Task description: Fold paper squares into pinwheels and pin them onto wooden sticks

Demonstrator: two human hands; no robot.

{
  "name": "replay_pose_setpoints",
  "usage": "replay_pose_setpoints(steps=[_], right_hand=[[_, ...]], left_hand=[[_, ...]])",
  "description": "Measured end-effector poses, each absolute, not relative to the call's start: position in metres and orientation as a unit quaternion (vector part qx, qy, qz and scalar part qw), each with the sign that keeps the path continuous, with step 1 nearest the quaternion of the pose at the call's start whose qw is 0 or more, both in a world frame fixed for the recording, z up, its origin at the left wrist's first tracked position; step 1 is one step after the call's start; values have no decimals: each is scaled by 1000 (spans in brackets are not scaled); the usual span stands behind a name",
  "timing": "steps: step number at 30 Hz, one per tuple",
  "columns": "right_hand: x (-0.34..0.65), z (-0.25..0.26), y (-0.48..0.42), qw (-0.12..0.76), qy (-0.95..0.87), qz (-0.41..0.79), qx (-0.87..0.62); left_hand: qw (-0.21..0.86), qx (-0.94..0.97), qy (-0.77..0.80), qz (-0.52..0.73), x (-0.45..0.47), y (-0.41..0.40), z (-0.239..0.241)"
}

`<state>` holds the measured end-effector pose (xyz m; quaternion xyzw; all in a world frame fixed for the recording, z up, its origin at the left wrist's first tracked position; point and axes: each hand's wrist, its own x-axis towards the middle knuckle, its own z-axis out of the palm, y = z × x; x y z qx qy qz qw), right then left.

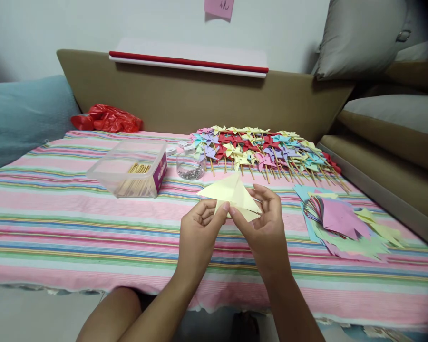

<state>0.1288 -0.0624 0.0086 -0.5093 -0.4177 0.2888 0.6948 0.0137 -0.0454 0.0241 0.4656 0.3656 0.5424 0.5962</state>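
A folded yellow paper (235,195) is pinched between the left hand (199,232) and right hand (266,223) above the striped table (57,223), near finished pinwheels (264,149) and stacked paper squares (342,221).

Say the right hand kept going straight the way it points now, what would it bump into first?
Probably the row of paper pinwheels on the striped cloth. The right hand, pinching the yellow paper with the left hand, points forward and slightly left toward it; depth is hard to judge.
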Motion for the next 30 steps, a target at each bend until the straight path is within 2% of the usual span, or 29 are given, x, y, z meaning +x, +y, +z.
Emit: replay_pose_setpoints(steps=[9,13,17,22,26,30], right_hand=[[128,8,-62,698,-408,302,-505],[130,14,-64,696,-370,388,-477],[137,20,-69,648,-369,497,-444],[147,16,-71,615,-401,482,-478],[144,10,-68,618,-397,462,-496],[128,11,-63,709,-279,495,-417]], left_hand=[[582,493,368,532,13,-44,21],[483,591,386,518,8,-41,20],[373,687,396,482,-1,-37,23],[330,735,386,449,-9,-31,23],[364,728,381,439,-10,-28,24],[541,572,354,506,-1,-32,21]])
